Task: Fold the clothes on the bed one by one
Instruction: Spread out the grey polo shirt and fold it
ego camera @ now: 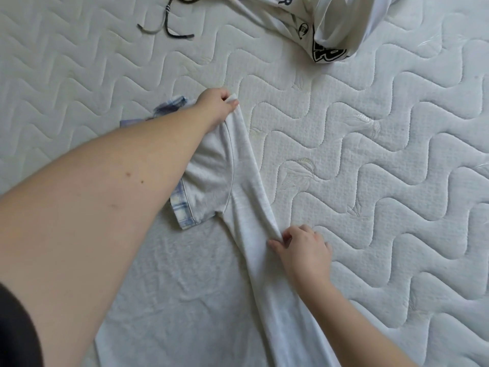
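A light grey T-shirt (185, 274) with blue plaid sleeve trim lies flat on the mattress, its right side folded over toward the middle. My left hand (215, 105) reaches far forward and pinches the shoulder corner of the folded edge. Nearer to me, my right hand (301, 247) pinches the same folded edge at mid-length. The fold runs as a straight band between the two hands. The shirt's lower part runs out of view at the bottom.
The white quilted mattress (383, 168) fills the view. A white garment with black lettering (328, 25) lies bunched at the far edge, top right. A dark drawstring (166, 27) trails at the top left.
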### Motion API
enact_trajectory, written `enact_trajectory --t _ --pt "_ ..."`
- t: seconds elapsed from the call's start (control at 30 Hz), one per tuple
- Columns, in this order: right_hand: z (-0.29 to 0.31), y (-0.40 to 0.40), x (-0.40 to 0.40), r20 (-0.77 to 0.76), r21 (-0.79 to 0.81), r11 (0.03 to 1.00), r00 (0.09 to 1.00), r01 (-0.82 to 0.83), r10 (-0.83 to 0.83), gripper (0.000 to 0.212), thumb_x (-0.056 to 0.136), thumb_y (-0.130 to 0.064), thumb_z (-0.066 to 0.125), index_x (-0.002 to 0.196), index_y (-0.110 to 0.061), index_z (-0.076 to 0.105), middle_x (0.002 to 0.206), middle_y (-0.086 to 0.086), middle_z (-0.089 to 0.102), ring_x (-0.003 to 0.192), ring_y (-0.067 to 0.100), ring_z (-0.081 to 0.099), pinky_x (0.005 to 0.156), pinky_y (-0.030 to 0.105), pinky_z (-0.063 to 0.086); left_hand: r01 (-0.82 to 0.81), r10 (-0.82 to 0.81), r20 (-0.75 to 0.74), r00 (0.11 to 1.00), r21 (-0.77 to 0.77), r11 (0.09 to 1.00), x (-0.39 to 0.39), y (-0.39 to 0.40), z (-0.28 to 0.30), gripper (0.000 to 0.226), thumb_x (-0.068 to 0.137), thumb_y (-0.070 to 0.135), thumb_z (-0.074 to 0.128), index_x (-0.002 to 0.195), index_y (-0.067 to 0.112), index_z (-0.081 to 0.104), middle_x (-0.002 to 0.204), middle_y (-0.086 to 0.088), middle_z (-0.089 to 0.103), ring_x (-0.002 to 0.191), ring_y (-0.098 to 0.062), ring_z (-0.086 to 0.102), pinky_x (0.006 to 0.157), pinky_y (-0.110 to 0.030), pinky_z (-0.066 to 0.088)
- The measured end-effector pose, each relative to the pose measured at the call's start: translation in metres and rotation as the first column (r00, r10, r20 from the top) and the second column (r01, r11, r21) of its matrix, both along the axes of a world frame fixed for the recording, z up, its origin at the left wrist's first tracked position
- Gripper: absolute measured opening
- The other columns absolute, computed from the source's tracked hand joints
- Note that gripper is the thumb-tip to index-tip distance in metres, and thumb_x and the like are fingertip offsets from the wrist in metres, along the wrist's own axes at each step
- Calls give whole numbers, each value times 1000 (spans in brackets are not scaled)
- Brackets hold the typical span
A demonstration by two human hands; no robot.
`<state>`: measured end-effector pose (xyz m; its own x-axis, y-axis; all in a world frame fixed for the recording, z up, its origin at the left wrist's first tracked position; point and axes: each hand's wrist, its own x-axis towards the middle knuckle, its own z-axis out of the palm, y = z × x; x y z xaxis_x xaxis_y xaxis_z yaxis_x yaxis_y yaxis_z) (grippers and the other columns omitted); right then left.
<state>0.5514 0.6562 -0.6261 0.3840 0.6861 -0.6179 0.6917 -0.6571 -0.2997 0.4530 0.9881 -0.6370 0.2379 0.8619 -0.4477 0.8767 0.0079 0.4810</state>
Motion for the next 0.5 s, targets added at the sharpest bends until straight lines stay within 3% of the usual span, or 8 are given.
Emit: enact_trajectory --t 0.2,0.3,0.4,0.5 --pt "-3 -5 1 55 23 999 998 -31 30 36 84 -65 58 87 -31 52 99 -11 56 99 16 48 77 33 27 26 -21 -60 998 87 996 4 -8 1 51 88 32 68 132 16 47 129 -2 53 117 -19 51 92 -23 36" --pt "-3 -15 -3 79 100 994 996 -43 35 41 84 -63 59 101 -27 51 102 -8 55 100 18 50 84 33 34 144 -118 -126 985 226 963 1 -22 8 70 87 31 67 147 22 31 141 -6 44 129 -27 40 107 -36 33" --pt "-1 -28 -8 30 230 973 999 5 -12 35 91 -52 58 107 -20 56 103 -1 57 99 23 54 85 37 40 208 -172 -126 977 393 896 -4 -63 16 59 91 27 58 145 19 36 142 -9 42 130 -28 38 108 -39 30" --pt "-1 -36 -8 -30 268 962 999 49 -42 26 98 -38 54 109 -15 59 103 4 57 98 28 56 85 40 42 115 -152 27 988 528 841 -18 -126 18 35 90 20 57 123 8 53 120 -13 53 109 -28 50 95 -34 36"
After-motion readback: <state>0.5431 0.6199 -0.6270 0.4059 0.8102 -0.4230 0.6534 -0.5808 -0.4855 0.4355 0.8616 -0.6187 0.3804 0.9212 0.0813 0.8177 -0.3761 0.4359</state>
